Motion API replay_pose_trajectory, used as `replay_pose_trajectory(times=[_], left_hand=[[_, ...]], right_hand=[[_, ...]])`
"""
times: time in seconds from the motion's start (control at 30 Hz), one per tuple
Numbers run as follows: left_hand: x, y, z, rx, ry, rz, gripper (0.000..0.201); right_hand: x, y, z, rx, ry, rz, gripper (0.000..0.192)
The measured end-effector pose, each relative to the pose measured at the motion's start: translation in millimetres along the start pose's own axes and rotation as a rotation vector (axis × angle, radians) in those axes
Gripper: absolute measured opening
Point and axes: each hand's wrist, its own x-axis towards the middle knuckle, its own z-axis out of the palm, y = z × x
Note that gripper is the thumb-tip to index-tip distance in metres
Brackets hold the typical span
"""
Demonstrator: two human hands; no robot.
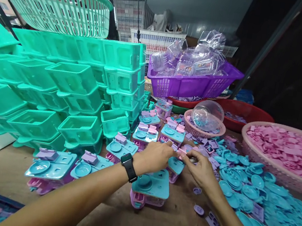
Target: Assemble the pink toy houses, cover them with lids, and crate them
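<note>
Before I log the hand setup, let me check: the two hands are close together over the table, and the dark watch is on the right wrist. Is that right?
Not quite. The head view shows the dark watch on the left wrist, not the right. The left hand and right hand are indeed close together over the table.

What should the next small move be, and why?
Probably ease the pink piece in the right hand down onto the turquoise top beneath: the left hand is close beside it, and the tops farther back carry pink pieces next to purple ones.
</note>
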Motion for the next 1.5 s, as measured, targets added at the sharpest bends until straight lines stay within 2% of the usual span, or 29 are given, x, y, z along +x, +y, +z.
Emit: replay_pose_trajectory(times=[0.1, 0.2, 0.27, 0.37, 0.43, 0.53, 0.57, 0.67, 0.77, 0.87, 0.93, 1.0, 1.07, 1.17, 1.23, 1.4, 1.5], left_hand=[[0.5, -3.7, 0.5, -0.128, 0.013, -0.010, 0.053], [-0.4, -2.2, 1.2, -0.340, 0.077, -0.047, 0.051], [-2.4, -0.3, 1.9, -0.541, 0.183, -0.106, 0.045], [-10.2, -1.8, -0.1, -0.909, 0.381, -0.269, 0.037], [-20.0, -6.4, -5.4, -1.175, 0.469, -0.362, 0.041], [-38.2, -15.6, -16.9, -1.531, 0.508, -0.402, 0.035], [-43.9, -18.4, -20.1, -1.624, 0.505, -0.405, 0.034], [-56.1, -25.0, -24.0, -1.807, 0.488, -0.420, 0.029], [-62.5, -29.9, -20.4, -1.866, 0.481, -0.438, 0.026], [-69.1, -34.7, -15.1, -1.819, 0.461, -0.441, 0.023], [-76.6, -38.4, -11.8, -1.729, 0.440, -0.438, 0.020], [-86.7, -43.1, -8.3, -1.576, 0.468, -0.453, 0.021], [-97.8, -49.5, -4.5, -1.344, 0.552, -0.487, 0.024], [-111.3, -59.4, 0.1, -0.927, 0.623, -0.491, 0.029], [-116.8, -63.5, 1.9, -0.712, 0.574, -0.444, 0.036], [-121.5, -65.2, 6.7, -0.031, 0.308, -0.270, 0.051], [-120.5, -71.0, 15.6, 0.123, 0.286, -0.188, 0.045]], right_hand=[[-1.9, 2.1, 4.7, -0.011, 0.032, -0.011, 0.041], [-5.4, 1.9, 1.5, 0.007, 0.014, -0.034, 0.042], [-9.9, 0.7, -3.1, -0.011, 0.049, -0.045, 0.045], [-20.0, -10.6, -7.8, -0.143, 0.244, -0.115, 0.051], [-26.9, -28.8, -6.6, -0.190, 0.298, -0.239, 0.043], [-30.2, -66.6, 3.8, -0.138, 0.174, -0.470, 0.024], [-28.7, -78.9, 9.1, -0.125, 0.136, -0.540, 0.023], [-19.9, -106.3, 25.3, -0.168, 0.076, -0.762, 0.028], [-12.6, -119.5, 36.6, -0.291, 0.072, -0.951, 0.022], [-7.4, -126.7, 41.3, -0.384, 0.045, -1.018, 0.019], [-0.4, -130.5, 43.5, -0.356, 0.016, -0.966, 0.021], [11.6, -132.5, 48.1, -0.234, -0.069, -0.805, 0.023], [27.1, -131.2, 56.8, -0.122, -0.227, -0.592, 0.026], [47.7, -123.9, 75.6, -0.150, -0.421, -0.415, 0.027], [54.9, -118.0, 88.0, -0.203, -0.459, -0.400, 0.026], [55.7, -109.8, 103.5, -0.276, -0.474, -0.433, 0.025], [53.4, -112.7, 105.2, -0.323, -0.488, -0.461, 0.022]])
